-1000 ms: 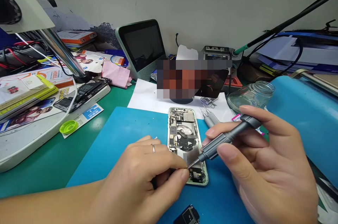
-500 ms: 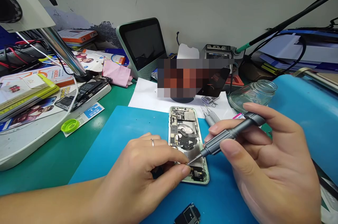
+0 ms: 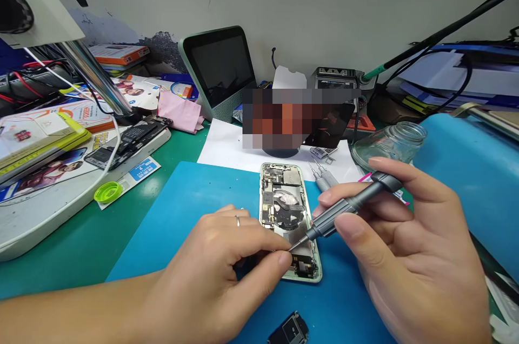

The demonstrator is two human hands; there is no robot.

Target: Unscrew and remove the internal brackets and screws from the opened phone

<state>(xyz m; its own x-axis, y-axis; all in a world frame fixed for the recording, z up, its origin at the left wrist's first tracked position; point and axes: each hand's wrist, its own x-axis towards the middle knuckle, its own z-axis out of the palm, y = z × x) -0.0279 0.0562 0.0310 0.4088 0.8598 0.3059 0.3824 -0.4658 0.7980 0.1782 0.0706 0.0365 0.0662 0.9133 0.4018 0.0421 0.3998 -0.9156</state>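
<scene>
An opened phone (image 3: pixel 286 209) with bare circuit boards lies on the blue work mat (image 3: pixel 178 209). My left hand (image 3: pixel 227 268) is closed in a pinch at the phone's lower left edge, thumb and forefinger pressed together beside the board. What they hold is too small to see. A ring sits on one finger. My right hand (image 3: pixel 409 246) grips a grey precision screwdriver (image 3: pixel 348 207), its tip touching the lower part of the phone right at my left fingertips.
Two more screwdrivers (image 3: pixel 322 179) and a glass jar (image 3: pixel 389 145) lie behind the phone. A small black part (image 3: pixel 290 329) sits at the mat's near edge. A tablet stand (image 3: pixel 219 71), a disassembled phone (image 3: pixel 125 141), a green cap (image 3: pixel 107 191) and books fill the left.
Almost nothing moved. The screwdriver tip stays on the same spot by my left fingertips; my right hand shifted very slightly.
</scene>
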